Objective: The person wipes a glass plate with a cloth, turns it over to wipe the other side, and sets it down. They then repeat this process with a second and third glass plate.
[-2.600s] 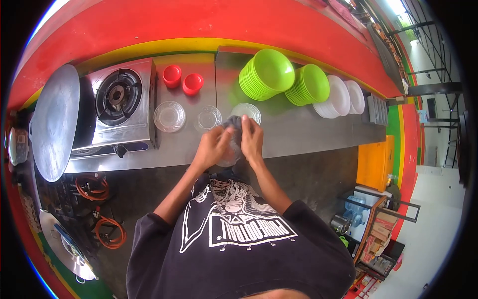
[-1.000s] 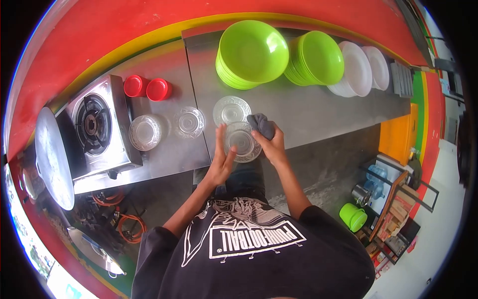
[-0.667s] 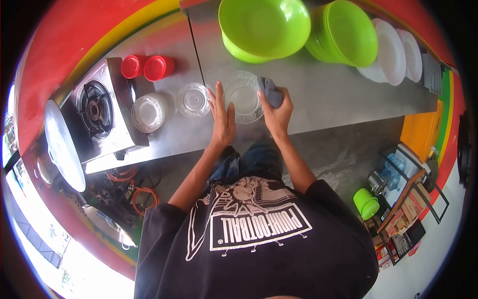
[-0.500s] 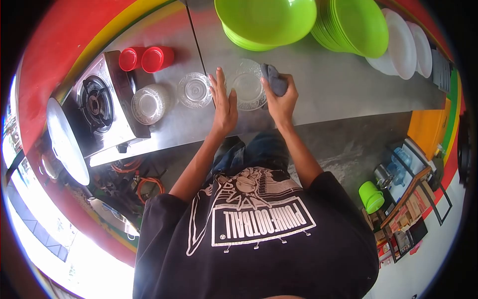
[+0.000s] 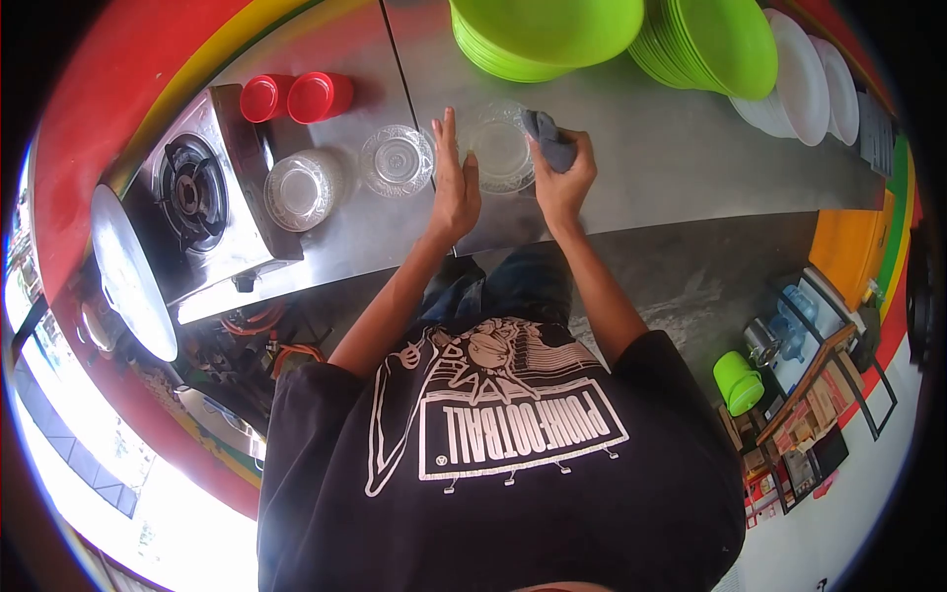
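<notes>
Behind a long grey metal counter (image 5: 681,178) runs a bright red wall (image 5: 128,99) banded with yellow. On the counter, a round clear glass plate (image 5: 500,148) with a patterned rim lies between the person's hands. At its left side, the left hand (image 5: 454,187) has an open grip, fingers extended; whether it touches the rim cannot be told. The right hand (image 5: 567,187) has its grip closed on a crumpled dark-grey cloth (image 5: 550,143) at the plate's right edge. Farther left lie a second clear glass plate (image 5: 397,160) and a stack of clear glass plates (image 5: 299,191) near a silver single-burner gas stove (image 5: 197,192). Two round red plastic-looking cups (image 5: 320,97) stand beyond these. Stacked lime-green bowls (image 5: 547,30) and white plates (image 5: 799,84) stand toward the right.
</notes>
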`<state>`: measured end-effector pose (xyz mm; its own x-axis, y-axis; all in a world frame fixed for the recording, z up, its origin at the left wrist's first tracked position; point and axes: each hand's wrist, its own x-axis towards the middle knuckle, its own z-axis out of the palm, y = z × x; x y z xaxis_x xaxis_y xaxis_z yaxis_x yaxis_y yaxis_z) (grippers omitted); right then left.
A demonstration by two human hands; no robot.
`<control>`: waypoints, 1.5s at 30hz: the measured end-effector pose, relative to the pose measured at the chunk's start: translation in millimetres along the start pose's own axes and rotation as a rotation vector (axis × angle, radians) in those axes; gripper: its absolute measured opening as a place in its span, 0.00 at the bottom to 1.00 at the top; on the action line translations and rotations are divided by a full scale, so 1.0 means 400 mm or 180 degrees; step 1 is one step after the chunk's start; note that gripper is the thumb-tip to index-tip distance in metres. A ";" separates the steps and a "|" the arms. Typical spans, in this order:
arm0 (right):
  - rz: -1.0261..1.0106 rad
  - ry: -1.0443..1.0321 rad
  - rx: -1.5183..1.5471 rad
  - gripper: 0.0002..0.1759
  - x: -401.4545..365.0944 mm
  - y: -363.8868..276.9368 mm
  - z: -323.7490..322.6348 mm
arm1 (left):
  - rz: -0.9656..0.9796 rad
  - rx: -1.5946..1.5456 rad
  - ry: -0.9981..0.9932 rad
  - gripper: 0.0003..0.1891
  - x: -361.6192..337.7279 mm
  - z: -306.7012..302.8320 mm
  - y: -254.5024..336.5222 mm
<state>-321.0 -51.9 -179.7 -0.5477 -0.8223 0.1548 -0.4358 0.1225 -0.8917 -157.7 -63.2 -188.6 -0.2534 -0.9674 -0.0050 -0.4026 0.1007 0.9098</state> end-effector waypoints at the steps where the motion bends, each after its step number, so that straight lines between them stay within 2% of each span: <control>1: 0.0021 0.0025 0.0014 0.16 -0.002 -0.001 0.002 | 0.0022 0.0015 0.0023 0.34 0.000 0.003 -0.002; 15: -0.0129 0.0507 -0.0285 0.19 -0.024 0.010 0.045 | 0.0123 0.0381 0.0318 0.30 0.009 0.011 -0.021; 19: -0.0026 0.0605 -0.0324 0.19 -0.041 -0.003 0.051 | 0.0029 0.0458 0.0210 0.30 0.010 -0.001 -0.031; 21: 0.0055 0.0613 -0.0320 0.20 -0.038 -0.007 0.053 | -0.0059 0.0501 0.0148 0.31 0.016 -0.007 -0.042; 24: 0.0160 0.0556 -0.0268 0.21 -0.040 -0.009 0.052 | 0.0173 0.0876 0.0249 0.32 0.004 -0.038 -0.015; 25: 0.0205 0.0538 -0.0224 0.21 -0.042 -0.017 0.050 | 0.0127 0.0855 0.0206 0.37 -0.001 -0.053 -0.016; 28: 0.0486 0.0761 0.0224 0.23 -0.054 0.002 0.048 | 0.0172 0.1376 0.0280 0.46 -0.024 -0.128 -0.034; 32: 0.1121 0.1398 0.1455 0.25 -0.105 -0.006 0.049 | -0.0188 0.1988 -0.0270 0.56 -0.049 -0.240 -0.036; 33: 0.1454 0.1626 0.1565 0.23 -0.121 0.015 0.049 | -0.0267 0.2027 -0.0412 0.58 -0.050 -0.259 -0.037; 34: 0.1734 0.1441 0.1825 0.23 -0.140 0.017 0.037 | -0.0342 0.2067 -0.0559 0.59 -0.051 -0.274 -0.043; 36: 0.2291 0.1066 0.2320 0.23 -0.180 0.016 0.003 | -0.0235 0.2030 -0.0462 0.60 -0.054 -0.261 -0.099; 40: 0.2162 0.0753 0.2099 0.23 -0.204 0.012 0.005 | 0.0058 0.1713 -0.0010 0.60 -0.048 -0.237 -0.153; 43: 0.2127 0.0609 0.1877 0.24 -0.204 -0.006 0.006 | -0.0106 0.1612 0.0034 0.56 -0.043 -0.238 -0.132; 45: 0.2305 0.0794 0.1969 0.25 -0.213 -0.046 0.002 | -0.0205 0.1586 0.0050 0.53 -0.045 -0.244 -0.111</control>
<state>-265.5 15.5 -176.8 -0.7009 -0.5137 -0.4949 0.4763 0.1795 -0.8608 -49.5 -72.9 -188.4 -0.2025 -0.9782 -0.0450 -0.7891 0.1358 0.5991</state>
